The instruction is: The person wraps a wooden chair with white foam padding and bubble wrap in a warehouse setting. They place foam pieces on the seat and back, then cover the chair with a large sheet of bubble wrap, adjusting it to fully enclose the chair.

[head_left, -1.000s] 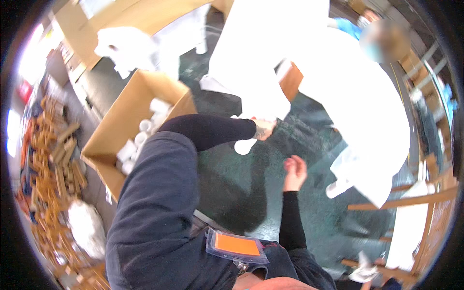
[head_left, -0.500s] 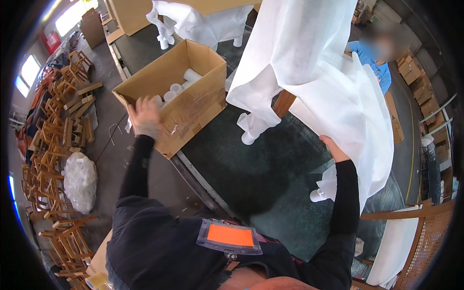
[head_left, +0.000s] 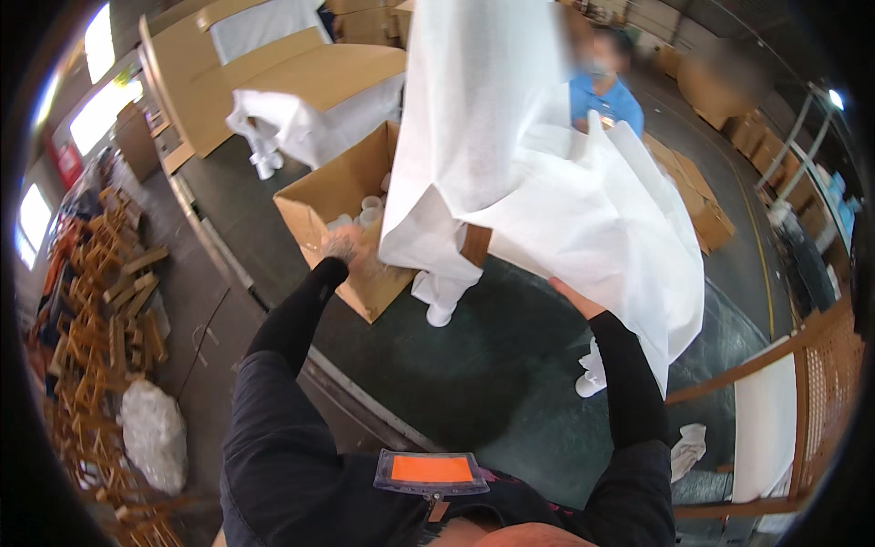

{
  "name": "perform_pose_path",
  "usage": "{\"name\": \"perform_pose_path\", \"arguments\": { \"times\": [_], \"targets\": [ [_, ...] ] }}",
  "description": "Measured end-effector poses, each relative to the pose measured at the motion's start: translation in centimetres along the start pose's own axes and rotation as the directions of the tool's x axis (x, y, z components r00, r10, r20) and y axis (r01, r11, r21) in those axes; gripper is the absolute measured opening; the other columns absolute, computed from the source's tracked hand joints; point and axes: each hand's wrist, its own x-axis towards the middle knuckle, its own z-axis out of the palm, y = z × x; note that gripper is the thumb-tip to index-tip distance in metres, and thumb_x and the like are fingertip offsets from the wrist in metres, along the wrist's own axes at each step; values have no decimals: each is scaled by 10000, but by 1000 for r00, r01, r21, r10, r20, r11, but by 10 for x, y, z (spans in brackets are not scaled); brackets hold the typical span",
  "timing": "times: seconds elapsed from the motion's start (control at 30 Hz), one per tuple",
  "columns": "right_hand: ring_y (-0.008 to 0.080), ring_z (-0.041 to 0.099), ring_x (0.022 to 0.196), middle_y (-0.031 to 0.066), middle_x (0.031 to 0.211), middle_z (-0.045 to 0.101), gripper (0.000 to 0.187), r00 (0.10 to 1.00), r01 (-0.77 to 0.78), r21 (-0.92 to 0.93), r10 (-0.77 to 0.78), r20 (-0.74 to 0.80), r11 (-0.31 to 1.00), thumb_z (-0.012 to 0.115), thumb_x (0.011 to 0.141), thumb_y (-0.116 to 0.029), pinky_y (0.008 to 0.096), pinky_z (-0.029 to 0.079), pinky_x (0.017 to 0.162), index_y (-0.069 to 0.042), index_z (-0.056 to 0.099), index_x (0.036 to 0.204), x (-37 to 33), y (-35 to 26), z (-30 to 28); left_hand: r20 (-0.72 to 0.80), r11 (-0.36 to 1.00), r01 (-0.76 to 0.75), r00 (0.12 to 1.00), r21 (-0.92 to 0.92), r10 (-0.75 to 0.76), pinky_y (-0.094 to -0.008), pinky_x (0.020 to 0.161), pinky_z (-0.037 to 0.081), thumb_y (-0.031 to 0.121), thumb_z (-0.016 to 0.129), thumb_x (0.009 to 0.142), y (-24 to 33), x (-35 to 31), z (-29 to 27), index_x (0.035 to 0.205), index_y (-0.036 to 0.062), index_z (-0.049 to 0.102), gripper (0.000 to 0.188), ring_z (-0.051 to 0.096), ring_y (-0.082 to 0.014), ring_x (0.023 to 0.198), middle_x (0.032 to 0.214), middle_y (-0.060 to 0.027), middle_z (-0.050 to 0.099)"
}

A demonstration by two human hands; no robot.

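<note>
My left hand [head_left: 344,244] is at the near side of the box [head_left: 385,281], blurred on my feed, so I can't make out whether it grips anything. White cylinders [head_left: 371,211] lie inside the box. I have my right hand [head_left: 574,294] at the lower edge of the white sheet [head_left: 592,219]; its grip is unclear to me too. The sheet drapes over furniture on the green counter [head_left: 510,374], with a strip of brown wood [head_left: 476,244] showing beneath.
</note>
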Motion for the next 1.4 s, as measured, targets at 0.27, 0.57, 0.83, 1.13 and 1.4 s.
{"name": "perform_pose_path", "arguments": {
  "times": [0.27,0.57,0.83,1.13,1.4],
  "targets": [
    [334,426,1325,89,1384,533,648,984,99,-82,-110,-137,992,702,812,-477,499,312,1102,-182,531,1363,-4,-48,-44,264,919,379,902,-110,-341,-443,857,514,399,506,944,66,184,83,1026,49,683,400,662,-307,1010,1040,-172,696],
    [363,458,1298,123,1391,519,646,930,80,-383,-207,-303,920,758,792,-329,490,354,1082,-123,531,1360,-81,-83,16,-94,-477,-195,969,-857,-228,-375,1026,423,460,365,1032,94,193,-18,1354,-10,497,585,547,-227,1212,1289,-133,591],
    [316,373,1380,123,1523,373,590,798,506,806,521,-303,-308,364,1026,-454,473,350,1119,-85,349,1487,-43,-42,38,-509,251,-512,857,-822,81,-341,897,496,322,835,686,193,126,-197,1196,-33,554,682,637,-253,1025,1105,-161,654],
    [302,420,1338,123,1451,449,520,741,608,713,572,-352,-349,488,985,-415,462,378,1093,-81,461,1383,-16,-54,-16,-451,91,-443,859,-892,-242,-347,794,517,139,825,607,220,124,-175,948,-4,618,424,668,-241,840,907,-110,703],
    [291,487,1268,112,1353,536,400,683,0,982,717,140,-191,599,937,-318,455,420,1047,-76,554,1252,-132,-91,-4,-405,-224,-454,884,-862,-235,-331,769,530,-41,797,672,204,34,-191,941,-13,625,322,649,-180,838,935,-84,678]
  ]
}}
